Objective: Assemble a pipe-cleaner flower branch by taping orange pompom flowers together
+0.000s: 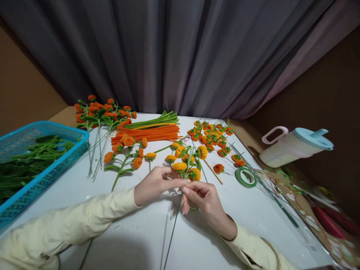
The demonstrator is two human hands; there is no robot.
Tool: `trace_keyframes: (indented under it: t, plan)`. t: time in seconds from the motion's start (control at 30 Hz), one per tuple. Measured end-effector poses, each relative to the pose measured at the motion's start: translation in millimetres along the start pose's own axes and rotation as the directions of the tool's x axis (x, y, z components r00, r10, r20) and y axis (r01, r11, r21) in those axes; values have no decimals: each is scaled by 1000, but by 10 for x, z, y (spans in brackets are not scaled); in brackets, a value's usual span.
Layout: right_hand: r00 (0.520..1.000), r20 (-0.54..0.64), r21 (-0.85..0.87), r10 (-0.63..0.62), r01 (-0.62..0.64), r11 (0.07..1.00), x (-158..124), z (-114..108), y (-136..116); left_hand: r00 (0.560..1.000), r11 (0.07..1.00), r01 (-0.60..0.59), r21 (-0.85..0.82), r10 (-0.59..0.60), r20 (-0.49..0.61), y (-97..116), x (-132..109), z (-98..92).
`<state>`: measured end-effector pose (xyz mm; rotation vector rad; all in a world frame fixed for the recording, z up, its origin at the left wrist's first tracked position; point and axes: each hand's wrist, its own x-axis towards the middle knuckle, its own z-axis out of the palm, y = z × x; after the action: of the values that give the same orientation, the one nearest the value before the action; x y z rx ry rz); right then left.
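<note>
Between my hands stands a spray of yellow pipe-cleaner flowers (179,167) on a green flower stem (173,227), whose long lower end runs down toward me. My left hand (159,183) pinches the stem just below the blooms. At the same spot, the thumb and forefinger of my right hand (208,200) are closed on the stem, touching the left fingertips. Part of a green tape roll (194,207) shows beneath the right hand; the hand hides the rest. Just beyond my left hand lies an orange flower spray with leaves (120,168).
On the left is a blue basket (84,140) of green leaves. Orange and green pipe cleaners (149,133) lie at the back, loose flower heads (210,135) to their right. Another tape roll (239,178), a tumbler (284,150) and red-handled pliers (327,223) are at right.
</note>
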<state>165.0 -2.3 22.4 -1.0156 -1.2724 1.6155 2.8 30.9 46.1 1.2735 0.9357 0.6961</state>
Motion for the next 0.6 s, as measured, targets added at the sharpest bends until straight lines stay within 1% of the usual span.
trace_keyframes:
  t: [0.03,0.07,0.1,0.13,0.17,0.2,0.23,0.27,0.3,0.33,0.37,0.5,0.57,0.6]
  plan:
    - [1000,-2,0,7,-7,1000,-4,-2,-6,1000,998,-22,64,21,22,31,10,-50]
    - [1000,-3,1,10,-10,1000,-6,-2,-12,998,989,-57,136,55,21,59,17,-101]
    - [1000,-4,2,9,-9,1000,-8,-2,-18,992,963,-124,238,124,17,83,19,-149]
    - [1000,-2,-1,5,-5,1000,-10,-1,-24,973,905,-225,361,230,29,103,18,-191]
    - [1000,2,-8,1,-1,1000,-11,0,-29,937,809,-333,484,343,71,119,13,-227]
    - [1000,3,-18,-3,3,1000,-12,0,-32,893,684,-415,600,431,127,133,5,-254]
    - [1000,5,-29,-8,8,1000,-12,0,-33,848,547,-473,691,494,189,144,-5,-274]
    - [1000,7,-40,-12,12,999,-13,0,-33,813,422,-503,755,528,246,153,-15,-287]
    - [1000,11,-48,-16,16,999,-14,-1,-31,789,321,-512,797,542,289,160,-24,-293]
    - [1000,18,-55,-20,21,998,-14,-1,-27,773,246,-514,821,547,320,164,-33,-294]
    - [999,25,-58,-26,28,998,-15,-3,-23,760,191,-519,833,549,347,166,-40,-292]
    - [997,47,-69,-55,58,996,-20,-11,-8,703,15,-535,845,562,436,151,-58,-271]
    - [997,40,-76,-64,67,995,-25,-15,-9,691,-61,-508,859,567,449,136,-69,-255]
    - [997,36,-79,-69,71,994,-27,-17,-12,692,-83,-490,868,568,446,128,-75,-245]
